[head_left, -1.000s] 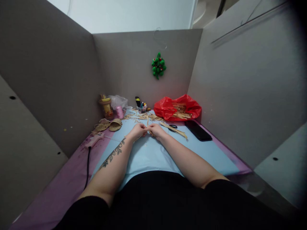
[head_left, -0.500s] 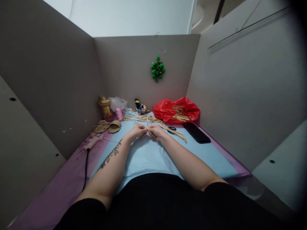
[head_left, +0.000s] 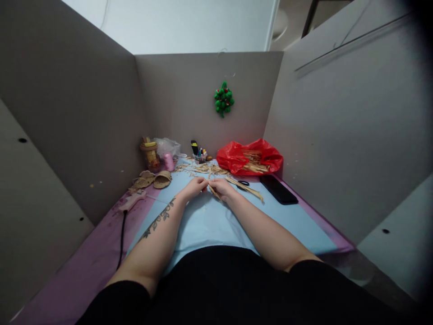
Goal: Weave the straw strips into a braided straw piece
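Close together over the blue table cover, both my hands pinch pale dried straw strands. My left hand is closed at the strands' upper part, its fingertips almost meeting the other hand. Strand ends hang below my right hand, which is closed on them, and a short end sticks up beyond the fingers. Exactly how the strands cross is too small to make out. Just right of this hand lies a bundle of longer straw, resting across dark-handled scissors.
Straw scraps litter the back. A red plastic bag of straw and a black phone are at right. Leftward are small woven straw pieces, pink thread, a cup and a power strip. Grey panels enclose three sides.
My left hand has turned slightly, and more of the strand ends shows under my right hand. The whole view has shifted a little; the things on the table stay put.
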Demonstrator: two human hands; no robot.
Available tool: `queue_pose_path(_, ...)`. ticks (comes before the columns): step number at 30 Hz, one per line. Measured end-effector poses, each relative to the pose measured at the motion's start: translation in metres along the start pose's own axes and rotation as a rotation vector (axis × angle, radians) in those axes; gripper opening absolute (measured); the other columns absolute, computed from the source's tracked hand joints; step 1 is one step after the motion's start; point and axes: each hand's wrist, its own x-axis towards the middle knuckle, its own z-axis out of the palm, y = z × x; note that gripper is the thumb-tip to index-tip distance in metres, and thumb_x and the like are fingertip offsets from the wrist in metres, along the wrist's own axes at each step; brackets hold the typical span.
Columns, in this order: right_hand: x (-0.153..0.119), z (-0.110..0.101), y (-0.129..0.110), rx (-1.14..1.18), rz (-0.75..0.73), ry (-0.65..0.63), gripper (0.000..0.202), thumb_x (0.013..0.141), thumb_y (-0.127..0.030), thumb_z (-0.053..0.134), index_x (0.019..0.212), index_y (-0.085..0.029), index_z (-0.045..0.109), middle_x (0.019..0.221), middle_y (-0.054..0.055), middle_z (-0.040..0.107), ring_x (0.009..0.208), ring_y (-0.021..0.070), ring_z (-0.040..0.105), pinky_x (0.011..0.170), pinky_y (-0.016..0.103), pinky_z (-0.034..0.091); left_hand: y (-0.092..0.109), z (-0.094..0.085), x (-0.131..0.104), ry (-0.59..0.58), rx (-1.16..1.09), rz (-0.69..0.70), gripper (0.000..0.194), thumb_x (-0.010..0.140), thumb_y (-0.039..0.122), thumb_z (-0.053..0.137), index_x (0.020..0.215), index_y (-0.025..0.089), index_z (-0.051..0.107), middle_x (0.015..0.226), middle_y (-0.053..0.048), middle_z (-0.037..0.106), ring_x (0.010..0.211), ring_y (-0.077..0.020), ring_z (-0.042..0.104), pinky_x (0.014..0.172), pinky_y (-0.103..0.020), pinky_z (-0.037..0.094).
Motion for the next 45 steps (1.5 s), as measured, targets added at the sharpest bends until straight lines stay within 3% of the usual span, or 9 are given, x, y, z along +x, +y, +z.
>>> queue_pose_path(7,0.001,-0.007,-0.001,-0.015,0.006,-0.034,0.01,0.059,-0.017,0.061,0.056,-0.015,0.051,0.038,-0.005,0.043,0.036,0.0061,0.035,0.037,0.019,0.024,0.001,-0.001,0.001,0.061,0.103,0.016,0.027,0.074,0.035,0.041,0.061,0.015,0.054,0.057,0.001,0.055,0.052,-0.0096,0.045,0.052,-0.021,0.034)
queue_pose_path(12,-0.002,-0.008,-0.007,-0.176,-0.035,0.133,0.009,0.058,-0.017,0.058,0.054,-0.016,0.051,0.034,-0.006,0.039,0.033,0.0067,0.031,0.036,0.021,0.023,-0.005,0.0,0.004,0.095,0.238,0.051,0.025,0.074,0.033,0.043,0.06,0.015,0.053,0.055,0.001,0.054,0.052,-0.0104,0.044,0.052,-0.022,0.032)
queue_pose_path(16,-0.005,-0.004,-0.009,-0.333,-0.221,0.224,0.013,0.059,-0.025,0.061,0.053,-0.015,0.053,0.04,-0.005,0.044,0.039,0.0074,0.036,0.042,0.022,0.027,-0.01,0.002,0.007,0.186,0.312,0.026,0.022,0.074,0.03,0.044,0.059,0.016,0.053,0.053,0.002,0.053,0.051,-0.011,0.044,0.051,-0.023,0.03)
queue_pose_path(23,-0.009,0.011,0.004,-0.659,-0.488,0.245,0.013,0.066,-0.025,0.057,0.058,-0.016,0.059,0.056,-0.001,0.058,0.055,0.0112,0.05,0.055,0.022,0.035,-0.002,0.003,0.004,0.176,-0.088,-0.147,0.015,0.07,0.022,0.046,0.056,0.016,0.049,0.047,0.003,0.049,0.044,-0.0082,0.041,0.045,-0.02,0.03)
queue_pose_path(32,-0.014,0.015,0.008,-1.028,-0.648,0.238,0.016,0.075,-0.021,0.051,0.066,-0.018,0.064,0.072,0.004,0.064,0.07,0.0155,0.055,0.064,0.025,0.036,-0.004,0.005,0.003,0.134,-0.404,-0.257,0.018,0.067,0.019,0.052,0.052,0.016,0.043,0.04,0.005,0.039,0.037,-0.0053,0.034,0.039,-0.019,0.025)
queue_pose_path(36,-0.019,0.017,0.003,-0.996,-0.661,0.191,0.02,0.079,-0.025,0.049,0.072,-0.019,0.066,0.077,0.004,0.067,0.075,0.0159,0.056,0.069,0.025,0.037,-0.011,0.006,0.009,0.119,-0.444,-0.274,0.016,0.07,0.021,0.05,0.056,0.016,0.045,0.046,0.004,0.042,0.039,-0.0056,0.037,0.041,-0.018,0.028)
queue_pose_path(39,-0.016,0.016,0.003,-0.829,-0.625,0.194,0.022,0.08,-0.03,0.047,0.076,-0.018,0.065,0.075,0.002,0.066,0.071,0.0143,0.056,0.067,0.024,0.038,-0.011,0.005,0.011,0.174,-0.363,-0.276,0.014,0.073,0.023,0.047,0.061,0.016,0.047,0.05,0.003,0.046,0.043,-0.0067,0.042,0.043,-0.018,0.031)
queue_pose_path(42,-0.006,0.011,0.006,-0.642,-0.58,0.309,0.021,0.077,-0.033,0.049,0.082,-0.017,0.062,0.073,0.001,0.064,0.067,0.0134,0.055,0.065,0.023,0.04,-0.005,0.006,0.01,0.25,-0.151,-0.212,0.017,0.075,0.024,0.044,0.061,0.015,0.047,0.053,0.001,0.05,0.047,-0.0082,0.045,0.045,-0.019,0.033)
queue_pose_path(45,0.006,0.005,0.01,-0.499,-0.517,0.416,0.024,0.07,-0.032,0.055,0.087,-0.015,0.059,0.078,0.003,0.062,0.071,0.0138,0.055,0.067,0.024,0.041,0.004,0.009,0.007,0.251,-0.022,-0.12,0.019,0.077,0.024,0.041,0.061,0.015,0.047,0.054,0.0,0.052,0.049,-0.0089,0.047,0.047,-0.019,0.036)
